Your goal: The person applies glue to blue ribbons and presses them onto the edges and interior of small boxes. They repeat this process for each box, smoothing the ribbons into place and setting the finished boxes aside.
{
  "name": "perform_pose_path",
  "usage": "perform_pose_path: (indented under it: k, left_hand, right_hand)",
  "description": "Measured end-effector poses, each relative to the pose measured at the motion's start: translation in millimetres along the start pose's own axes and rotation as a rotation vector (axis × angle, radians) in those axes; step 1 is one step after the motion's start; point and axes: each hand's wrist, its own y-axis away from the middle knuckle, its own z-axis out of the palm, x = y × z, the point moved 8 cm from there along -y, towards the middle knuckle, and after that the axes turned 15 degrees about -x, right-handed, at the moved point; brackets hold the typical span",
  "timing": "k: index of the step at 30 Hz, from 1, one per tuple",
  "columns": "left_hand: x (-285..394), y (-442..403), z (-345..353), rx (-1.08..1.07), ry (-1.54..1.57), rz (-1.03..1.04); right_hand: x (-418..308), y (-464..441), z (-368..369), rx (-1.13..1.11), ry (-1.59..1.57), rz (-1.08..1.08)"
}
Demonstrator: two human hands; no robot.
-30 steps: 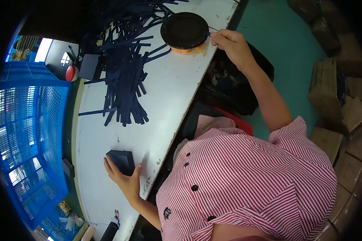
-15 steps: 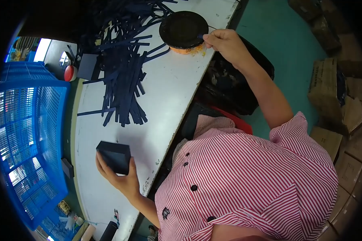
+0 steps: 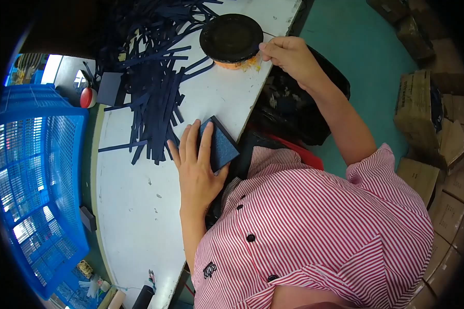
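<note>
My left hand (image 3: 197, 172) is at the front edge of the white table, with its thumb and index finger around a small dark blue box (image 3: 222, 147). Its other fingers stretch out beside the box. The box is turned at an angle, with a lighter blue face showing. Up at the far end, my right hand (image 3: 288, 55) pinches at the rim of a round black disc (image 3: 231, 37). A speck of dark blue, like the end of a strip, shows at its fingertips. The disc sits on an orange base (image 3: 232, 65) with yellowish residue.
A heap of dark blue strips (image 3: 160, 113) covers the table's far left part. Blue plastic baskets (image 3: 82, 170) stand along the left side. A red-and-white round object (image 3: 88, 97) lies near another dark box (image 3: 110, 88). Cardboard boxes (image 3: 415, 100) are stacked at right.
My left hand has carried the dark blue box up and right, from mid-table to the front edge, turning it. My right hand has stayed at the disc's rim.
</note>
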Motion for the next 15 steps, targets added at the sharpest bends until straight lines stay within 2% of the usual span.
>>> perform_pose_path:
  k: [8,11,15]
  left_hand:
    - [-1.2,-9.9,4.2,-0.09,-0.054,-0.028]
    - [-2.3,-13.1,5.9,-0.047,-0.043,-0.047]
    - [-3.3,-14.2,5.4,-0.096,-0.026,-0.03]
  right_hand:
    - [10.7,8.2,-0.9,-0.011,-0.032,0.091]
    - [0.1,11.4,-0.9,-0.017,-0.055,0.037]
    - [4.9,-0.4,-0.3,0.011,0.004,-0.057]
